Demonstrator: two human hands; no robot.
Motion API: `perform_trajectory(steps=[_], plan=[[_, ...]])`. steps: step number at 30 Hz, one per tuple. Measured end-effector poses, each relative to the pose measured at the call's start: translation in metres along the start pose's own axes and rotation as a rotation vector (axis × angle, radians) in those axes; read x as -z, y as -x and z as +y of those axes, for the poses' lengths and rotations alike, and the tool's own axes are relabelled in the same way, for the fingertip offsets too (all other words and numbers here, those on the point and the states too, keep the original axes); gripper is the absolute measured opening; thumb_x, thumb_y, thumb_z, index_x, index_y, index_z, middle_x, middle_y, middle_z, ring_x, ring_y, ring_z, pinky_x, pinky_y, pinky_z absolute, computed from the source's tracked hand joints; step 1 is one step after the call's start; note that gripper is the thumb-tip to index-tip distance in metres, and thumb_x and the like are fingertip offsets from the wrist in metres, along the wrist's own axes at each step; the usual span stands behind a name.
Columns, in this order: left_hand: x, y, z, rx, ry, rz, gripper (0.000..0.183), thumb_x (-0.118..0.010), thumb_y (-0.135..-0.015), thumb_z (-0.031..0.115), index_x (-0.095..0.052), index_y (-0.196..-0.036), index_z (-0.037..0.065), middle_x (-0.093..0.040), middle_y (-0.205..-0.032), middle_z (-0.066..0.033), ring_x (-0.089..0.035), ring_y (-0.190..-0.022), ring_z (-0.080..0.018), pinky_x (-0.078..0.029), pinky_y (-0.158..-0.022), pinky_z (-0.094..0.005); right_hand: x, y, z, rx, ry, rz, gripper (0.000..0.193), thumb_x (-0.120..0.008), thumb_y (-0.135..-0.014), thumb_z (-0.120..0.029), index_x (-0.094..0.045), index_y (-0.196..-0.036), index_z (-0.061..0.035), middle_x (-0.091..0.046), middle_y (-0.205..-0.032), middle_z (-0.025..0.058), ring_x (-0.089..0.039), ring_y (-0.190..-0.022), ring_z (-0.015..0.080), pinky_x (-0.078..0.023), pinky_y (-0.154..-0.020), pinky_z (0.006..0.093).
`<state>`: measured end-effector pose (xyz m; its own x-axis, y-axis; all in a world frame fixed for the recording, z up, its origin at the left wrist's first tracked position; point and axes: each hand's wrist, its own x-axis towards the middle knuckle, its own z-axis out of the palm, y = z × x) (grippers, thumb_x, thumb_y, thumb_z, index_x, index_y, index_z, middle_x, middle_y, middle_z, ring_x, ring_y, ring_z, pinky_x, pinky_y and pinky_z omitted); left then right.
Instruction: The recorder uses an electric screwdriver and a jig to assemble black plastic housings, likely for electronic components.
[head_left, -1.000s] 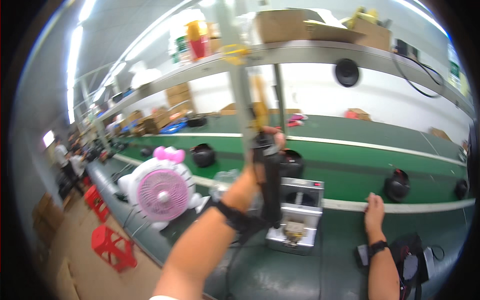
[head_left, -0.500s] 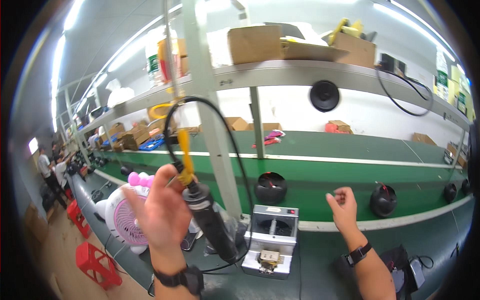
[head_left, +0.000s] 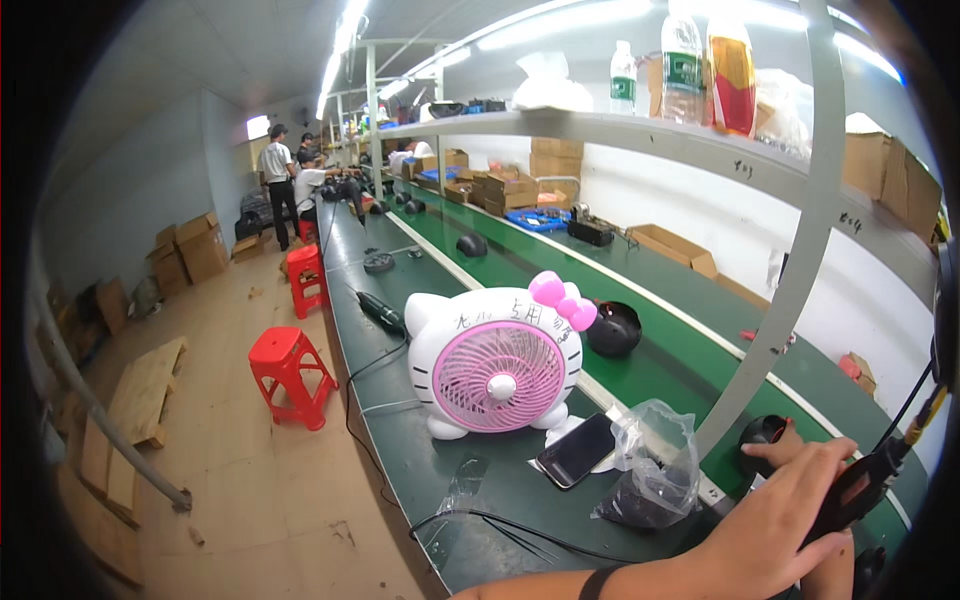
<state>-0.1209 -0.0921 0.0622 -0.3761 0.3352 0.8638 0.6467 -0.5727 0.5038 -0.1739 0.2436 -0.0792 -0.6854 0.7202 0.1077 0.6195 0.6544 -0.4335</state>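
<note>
My left hand point(head_left: 775, 510) reaches in from the lower edge, a dark band on its wrist. Its fingers are stretched out, with the thumb apart, beside a black hanging electric screwdriver point(head_left: 852, 492). Whether the palm touches the tool is hidden. Behind it, my right hand point(head_left: 780, 450) shows only in part, its fingers on a black round shell point(head_left: 763, 430) with a bit of red wire, on the green conveyor. A clear plastic bag point(head_left: 655, 465) with dark contents lies left of my hands.
A white and pink cat-shaped fan point(head_left: 500, 365) stands on the bench beside a phone point(head_left: 577, 452). Another black shell point(head_left: 613, 330) sits on the conveyor point(head_left: 655, 375). A metal post point(head_left: 775, 300) rises near my hands. Red stools point(head_left: 290, 372) and several people are further left.
The view has swung left, bringing the fan and aisle nearer the middle. My right hand has moved from free air onto a black shell, close behind my left hand.
</note>
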Motion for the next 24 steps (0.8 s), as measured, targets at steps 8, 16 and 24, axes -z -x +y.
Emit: perform_trajectory(steps=[8,16,24], plan=[[-0.009,0.012,-0.015,0.016,0.155,-0.094,0.067,-0.081,-0.074,0.020,-0.044,-0.127,0.001,-0.055,-0.105,-0.0239,-0.059,-0.089,-0.0452,-0.049,-0.076,-0.0462,0.035,0.022,0.063,0.058,-0.421,0.034,0.101,-0.093,-0.055,-0.027,-0.043,-0.137,0.0024,-0.059,-0.127,0.0178,-0.057,-0.118,0.0309,-0.042,-0.106,0.0384],[-0.052,0.011,-0.038,0.574,0.853,-0.432,0.049,-0.059,-0.088,0.006,-0.037,-0.132,0.002,-0.057,-0.111,-0.0131,-0.059,-0.099,-0.0211,-0.048,-0.086,-0.0355,0.155,0.155,0.112,0.245,-0.714,0.247,0.106,-0.091,-0.062,-0.025,-0.035,-0.149,-0.0062,-0.052,-0.133,0.0124,-0.050,-0.126,0.0220,-0.044,-0.103,0.0388],[-0.114,0.017,-0.033,0.576,0.437,-0.229,0.073,-0.069,-0.085,0.026,-0.035,-0.144,-0.001,-0.061,-0.105,-0.0129,-0.060,-0.100,-0.0208,-0.046,-0.094,-0.0361,0.136,0.322,0.137,0.706,-0.314,0.289,0.125,-0.100,-0.046,-0.037,-0.035,-0.151,-0.0169,-0.035,-0.149,0.0266,-0.042,-0.135,0.0427,-0.038,-0.109,0.0497]])
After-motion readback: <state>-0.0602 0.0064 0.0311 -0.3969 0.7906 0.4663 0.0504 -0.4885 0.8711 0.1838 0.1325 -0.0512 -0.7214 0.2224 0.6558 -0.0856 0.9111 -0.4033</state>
